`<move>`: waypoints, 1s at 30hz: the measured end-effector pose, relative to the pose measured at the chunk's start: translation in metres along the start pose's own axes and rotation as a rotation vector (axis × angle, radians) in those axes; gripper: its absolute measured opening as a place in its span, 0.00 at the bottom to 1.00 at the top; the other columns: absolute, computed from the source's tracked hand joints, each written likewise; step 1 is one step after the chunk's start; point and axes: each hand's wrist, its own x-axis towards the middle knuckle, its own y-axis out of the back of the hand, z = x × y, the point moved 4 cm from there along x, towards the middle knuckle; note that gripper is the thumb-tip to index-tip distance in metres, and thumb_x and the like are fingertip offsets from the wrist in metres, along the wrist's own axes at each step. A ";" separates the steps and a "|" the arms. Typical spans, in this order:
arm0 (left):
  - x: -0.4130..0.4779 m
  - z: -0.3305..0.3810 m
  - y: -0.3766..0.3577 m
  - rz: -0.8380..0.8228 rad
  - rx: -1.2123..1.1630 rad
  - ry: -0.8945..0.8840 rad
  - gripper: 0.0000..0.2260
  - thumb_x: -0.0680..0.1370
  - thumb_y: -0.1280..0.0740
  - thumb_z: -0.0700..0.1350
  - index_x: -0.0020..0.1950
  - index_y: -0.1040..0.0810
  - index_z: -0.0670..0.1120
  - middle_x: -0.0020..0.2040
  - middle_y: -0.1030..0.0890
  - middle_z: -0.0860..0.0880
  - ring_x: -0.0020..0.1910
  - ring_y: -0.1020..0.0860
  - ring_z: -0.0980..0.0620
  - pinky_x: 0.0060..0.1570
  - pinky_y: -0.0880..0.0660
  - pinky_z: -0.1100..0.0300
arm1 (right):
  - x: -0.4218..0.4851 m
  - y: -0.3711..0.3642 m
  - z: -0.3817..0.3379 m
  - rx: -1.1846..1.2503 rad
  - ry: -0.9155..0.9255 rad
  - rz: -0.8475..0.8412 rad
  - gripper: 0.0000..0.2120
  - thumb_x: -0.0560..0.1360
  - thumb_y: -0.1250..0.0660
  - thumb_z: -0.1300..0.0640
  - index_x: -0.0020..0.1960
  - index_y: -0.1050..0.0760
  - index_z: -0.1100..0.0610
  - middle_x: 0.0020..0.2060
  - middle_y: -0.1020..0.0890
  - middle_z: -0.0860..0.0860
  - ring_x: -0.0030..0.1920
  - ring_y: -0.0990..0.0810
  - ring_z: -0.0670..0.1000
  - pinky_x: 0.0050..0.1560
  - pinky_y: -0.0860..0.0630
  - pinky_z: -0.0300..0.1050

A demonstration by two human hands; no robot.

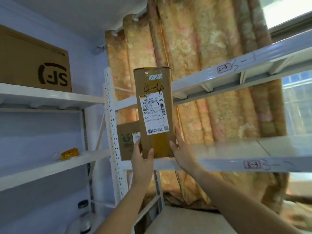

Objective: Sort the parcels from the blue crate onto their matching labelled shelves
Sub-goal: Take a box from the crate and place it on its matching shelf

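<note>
Head view: an upright parcel (154,112) marked 4-4 is clamped at its lower end by both hands, left hand (141,156) at 7 o'clock, right hand (181,149) at 5 o'clock. Its base is at the shelf (219,163) edge, with a box (127,141) at 8 o'clock behind.

slim bare forearms (236,198) lead to a bare left hand (141,160) and a bare right hand (182,150).

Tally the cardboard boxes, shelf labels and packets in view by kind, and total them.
Cardboard boxes: 3 (4-4 parcel, SF box, green-logo box)
Red-bordered shelf labels: 2 (2-3 label, 3-3 label)
Yellow packet: 1
Total: 6
</note>
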 end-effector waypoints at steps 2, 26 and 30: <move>-0.006 -0.005 -0.018 -0.107 0.009 -0.016 0.26 0.79 0.36 0.42 0.75 0.39 0.50 0.66 0.26 0.51 0.65 0.27 0.52 0.65 0.28 0.50 | -0.019 0.013 0.009 0.022 -0.028 0.055 0.31 0.82 0.45 0.54 0.78 0.58 0.44 0.75 0.37 0.48 0.72 0.34 0.57 0.68 0.32 0.59; -0.347 0.104 -0.243 -0.847 -0.361 0.095 0.27 0.79 0.36 0.42 0.75 0.41 0.54 0.67 0.25 0.51 0.66 0.26 0.47 0.65 0.32 0.50 | -0.367 0.307 0.030 -0.700 -0.640 0.394 0.37 0.80 0.42 0.54 0.64 0.64 0.22 0.65 0.26 0.46 0.49 0.24 0.38 0.57 0.23 0.45; -0.396 0.132 -0.273 -0.877 -0.342 0.191 0.25 0.76 0.32 0.43 0.73 0.33 0.52 0.63 0.22 0.51 0.62 0.23 0.45 0.63 0.29 0.50 | -0.407 0.360 0.033 -0.779 -0.745 0.425 0.36 0.80 0.43 0.61 0.73 0.60 0.34 0.63 0.24 0.47 0.44 0.25 0.37 0.53 0.22 0.43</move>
